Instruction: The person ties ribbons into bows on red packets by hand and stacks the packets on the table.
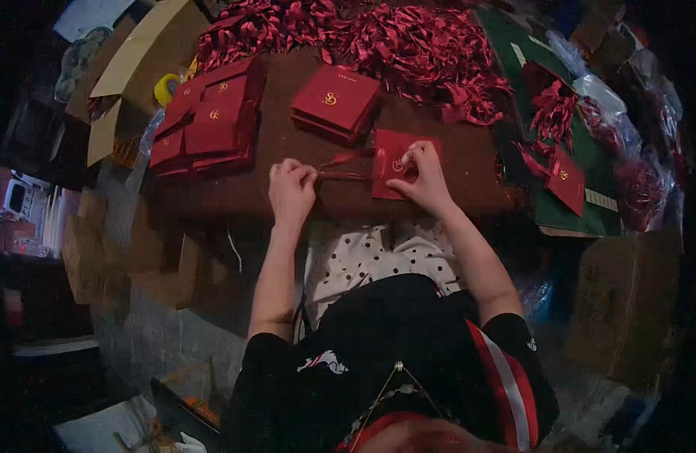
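A flat red bag with a gold logo point(385, 164) lies on the brown table near its front edge. My right hand point(425, 175) rests on the bag's right part, thumb and fingers curved over it. Red ribbons point(346, 175) stretch left from the bag to my left hand point(293, 186), which pinches their ends. Just behind is a small stack of red bags point(336, 100) with a gold logo. More red bags point(213, 124) are piled to the left. A large heap of red ribbons point(419, 49) covers the back of the table.
At the right, a green board point(548, 215) bears a red bag point(567, 180) and ribbons. Clear plastic wrapping point(641, 181) lies beyond it. Cardboard boxes point(148, 49) stand at the back left, by a yellow tape roll point(166, 89). Another box point(623, 302) is at lower right.
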The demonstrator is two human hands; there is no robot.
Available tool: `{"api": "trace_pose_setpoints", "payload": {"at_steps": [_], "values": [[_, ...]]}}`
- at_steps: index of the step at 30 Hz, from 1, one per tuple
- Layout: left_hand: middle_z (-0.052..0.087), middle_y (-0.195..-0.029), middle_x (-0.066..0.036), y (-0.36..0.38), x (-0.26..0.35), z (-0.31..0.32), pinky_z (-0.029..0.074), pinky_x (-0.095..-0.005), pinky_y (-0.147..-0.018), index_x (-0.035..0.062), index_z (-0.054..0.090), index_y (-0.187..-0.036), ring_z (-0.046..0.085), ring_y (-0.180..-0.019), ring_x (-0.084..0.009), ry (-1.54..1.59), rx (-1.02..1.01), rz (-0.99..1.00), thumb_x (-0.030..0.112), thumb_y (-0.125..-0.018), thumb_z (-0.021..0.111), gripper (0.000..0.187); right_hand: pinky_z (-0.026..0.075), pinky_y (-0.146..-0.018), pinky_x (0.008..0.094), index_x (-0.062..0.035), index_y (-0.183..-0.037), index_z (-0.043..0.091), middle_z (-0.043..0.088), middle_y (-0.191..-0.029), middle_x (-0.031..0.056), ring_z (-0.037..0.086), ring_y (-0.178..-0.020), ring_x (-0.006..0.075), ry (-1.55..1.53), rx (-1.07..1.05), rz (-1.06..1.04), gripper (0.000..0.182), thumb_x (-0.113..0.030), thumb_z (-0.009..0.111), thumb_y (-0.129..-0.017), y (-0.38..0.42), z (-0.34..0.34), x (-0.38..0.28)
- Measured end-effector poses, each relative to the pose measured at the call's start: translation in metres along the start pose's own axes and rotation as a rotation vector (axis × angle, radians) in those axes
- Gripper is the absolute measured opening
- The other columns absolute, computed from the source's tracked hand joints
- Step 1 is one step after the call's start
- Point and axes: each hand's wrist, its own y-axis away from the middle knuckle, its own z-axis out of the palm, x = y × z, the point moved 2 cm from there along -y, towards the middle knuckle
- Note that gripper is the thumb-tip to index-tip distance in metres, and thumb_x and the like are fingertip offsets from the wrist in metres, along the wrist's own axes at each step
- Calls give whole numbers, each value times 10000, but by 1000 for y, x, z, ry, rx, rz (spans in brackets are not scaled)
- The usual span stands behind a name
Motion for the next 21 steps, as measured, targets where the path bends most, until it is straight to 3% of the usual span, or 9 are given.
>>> {"api": "trace_pose_setpoints", "payload": {"at_steps": [2,5,7,8,10,12,14,19,21], "values": [[595,-953,-97,9,-6,6,462,-436,-875,78,720,-890,541,-991,-326,-4,-23,-18,80,-807,689,88,488,-856,358,-58,-982,569,485,-1098,108,545,-1001,268,-17,-24,-15,491,-174,898,-636,-1,-3,-12],[582,-1178,-147,12,47,-8,440,-465,-955,84,623,-1206,509,-1109,-376,26,170,265,43,-808,654,401,481,-872,324,-62,-975,582,497,-1117,97,553,-1016,227,-76,-30,42,397,-131,863,-703,-3,-4,-11],[510,-1387,-138,19,80,8,393,-479,-1071,96,556,-1318,440,-1286,-386,146,-76,461,115,-821,706,519,474,-869,325,-50,-945,574,518,-1148,120,554,-1030,242,-316,71,139,325,-151,830,-771,0,-8,-14],[473,-1448,-134,22,91,17,385,-478,-1088,100,535,-1361,417,-1325,-392,159,-244,513,189,-813,746,594,468,-872,324,-54,-934,579,522,-1151,123,558,-997,219,-250,231,-69,258,-130,794,-813,-4,-17,-24],[458,-1472,-134,35,83,53,369,-488,-1100,108,523,-1389,405,-1343,-394,123,-425,439,253,-790,783,669,482,-897,379,-66,-936,581,502,-1139,107,544,-995,213,-587,375,-166,219,-192,747,-867,-4,-47,-63],[463,-1467,-131,37,83,56,361,-514,-1093,107,524,-1388,416,-1331,-391,14,-376,469,238,-757,808,705,494,-929,503,-111,-953,569,467,-1104,76,514,-886,195,-843,382,-519,318,-398,697,-905,-2,-100,-148],[503,-1424,-116,43,82,56,378,-529,-1050,108,560,-1345,455,-1271,-376,59,-322,442,147,-728,812,668,496,-933,445,-120,-955,580,496,-1011,49,498,-824,188,-937,455,-903,289,-360,725,-884,9,-137,-209],[671,-1071,-82,48,94,34,464,-501,-931,86,702,-1108,568,-1102,-340,172,-219,572,122,-793,758,321,495,-900,424,-117,-945,585,507,-989,46,505,-812,181,-820,504,-1109,273,-354,710,-894,30,-177,-263],[662,-1008,-83,44,90,31,464,-498,-932,96,672,-1166,573,-1087,-340,128,-279,623,138,-818,750,359,494,-887,415,-115,-941,587,512,-980,45,509,-807,178,-783,524,-1119,267,-351,704,-899,29,-186,-269]]}}
